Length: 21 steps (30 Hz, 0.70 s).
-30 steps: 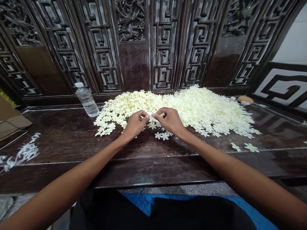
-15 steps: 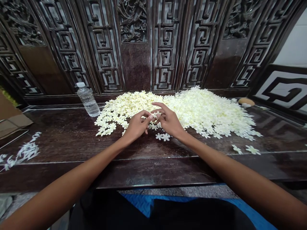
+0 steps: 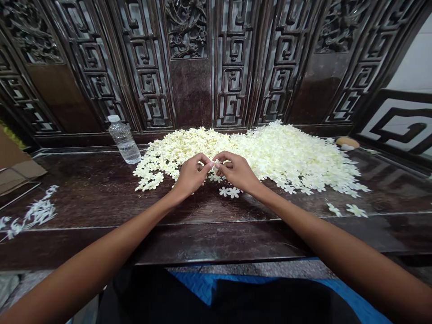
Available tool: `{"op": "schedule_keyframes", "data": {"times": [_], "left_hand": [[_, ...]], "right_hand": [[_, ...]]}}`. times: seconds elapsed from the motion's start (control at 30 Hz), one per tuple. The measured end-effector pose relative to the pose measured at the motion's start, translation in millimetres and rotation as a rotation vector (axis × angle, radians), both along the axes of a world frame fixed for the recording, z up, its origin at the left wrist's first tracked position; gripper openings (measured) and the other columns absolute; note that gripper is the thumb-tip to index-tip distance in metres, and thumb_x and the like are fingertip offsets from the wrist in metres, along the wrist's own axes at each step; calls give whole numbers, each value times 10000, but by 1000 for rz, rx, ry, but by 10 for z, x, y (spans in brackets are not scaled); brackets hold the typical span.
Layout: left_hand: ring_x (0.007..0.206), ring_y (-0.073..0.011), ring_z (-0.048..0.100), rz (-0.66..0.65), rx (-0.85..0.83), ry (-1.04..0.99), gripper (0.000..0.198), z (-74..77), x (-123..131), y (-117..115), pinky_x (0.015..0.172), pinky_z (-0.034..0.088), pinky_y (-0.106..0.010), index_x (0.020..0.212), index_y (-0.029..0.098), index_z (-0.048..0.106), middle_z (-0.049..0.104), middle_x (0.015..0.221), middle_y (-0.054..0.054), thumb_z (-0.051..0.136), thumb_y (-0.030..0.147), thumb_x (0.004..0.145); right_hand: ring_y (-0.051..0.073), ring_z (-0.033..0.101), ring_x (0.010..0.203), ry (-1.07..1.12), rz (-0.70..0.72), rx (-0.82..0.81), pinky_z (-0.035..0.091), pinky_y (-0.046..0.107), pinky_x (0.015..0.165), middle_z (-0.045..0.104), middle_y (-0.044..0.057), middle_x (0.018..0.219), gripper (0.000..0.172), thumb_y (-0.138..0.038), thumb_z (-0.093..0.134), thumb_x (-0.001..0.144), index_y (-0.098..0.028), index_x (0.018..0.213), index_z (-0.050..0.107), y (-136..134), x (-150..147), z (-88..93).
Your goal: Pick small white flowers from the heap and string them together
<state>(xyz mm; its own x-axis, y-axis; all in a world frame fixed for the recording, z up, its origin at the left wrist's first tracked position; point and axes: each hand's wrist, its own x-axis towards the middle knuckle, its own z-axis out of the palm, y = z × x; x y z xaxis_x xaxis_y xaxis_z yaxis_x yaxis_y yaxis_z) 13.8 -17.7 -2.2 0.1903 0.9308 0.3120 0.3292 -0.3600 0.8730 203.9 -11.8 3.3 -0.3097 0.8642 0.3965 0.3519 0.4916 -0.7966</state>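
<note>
In front of a heap of small flowers, my left hand and my right hand meet fingertip to fingertip. Both are closed in a pinch on one small white flower, mostly covered by the fingers. Behind them spreads the flower heap, with a yellowish side on the left and a whiter, taller side on the right. Two loose white flowers lie on the dark wooden bench just below my right hand.
A clear water bottle stands left of the heap. White thin strips and a cardboard box are at far left. Two more flowers and a tan oval object lie at right. A carved wooden screen rises behind.
The fingers of my right hand have curled in from a spread position and now pinch the flower beside my left fingertips. The heap and bottle look the same.
</note>
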Motion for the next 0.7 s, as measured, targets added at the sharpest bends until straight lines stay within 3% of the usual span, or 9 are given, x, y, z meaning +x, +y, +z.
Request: {"op": "schedule_keyframes", "data": {"times": [0.07,0.37,0.57,0.7], "left_hand": [[473,-148,569,-19,-17,27,356,-11,-7,14,466,423,-243,937,217,614,567,602,25,661,570,916],[500,-144,531,37,108,197,375,88,20,-75,541,401,-268,867,192,662,583,612,11,616,555,947],[539,-129,528,-71,56,15,407,74,-6,-16,504,419,-234,800,200,553,554,642,19,713,566,878],[523,-111,515,-160,7,-108,458,48,-25,32,486,422,-228,793,201,532,517,640,30,767,592,835]], "right_hand": [[193,707,748,23,-18,-4,551,323,674,697,46,917,225,-419,654,940,-203,998,632,39,7,-21],[174,674,691,50,-58,-9,524,316,644,652,16,799,194,-379,655,927,-195,982,628,11,-11,-9],[156,640,668,160,102,-156,539,308,613,659,28,858,449,-572,746,853,-191,1076,663,69,11,-25],[160,642,685,234,135,-187,532,297,593,665,27,839,506,-627,800,792,-190,1017,679,76,18,-24]]}}
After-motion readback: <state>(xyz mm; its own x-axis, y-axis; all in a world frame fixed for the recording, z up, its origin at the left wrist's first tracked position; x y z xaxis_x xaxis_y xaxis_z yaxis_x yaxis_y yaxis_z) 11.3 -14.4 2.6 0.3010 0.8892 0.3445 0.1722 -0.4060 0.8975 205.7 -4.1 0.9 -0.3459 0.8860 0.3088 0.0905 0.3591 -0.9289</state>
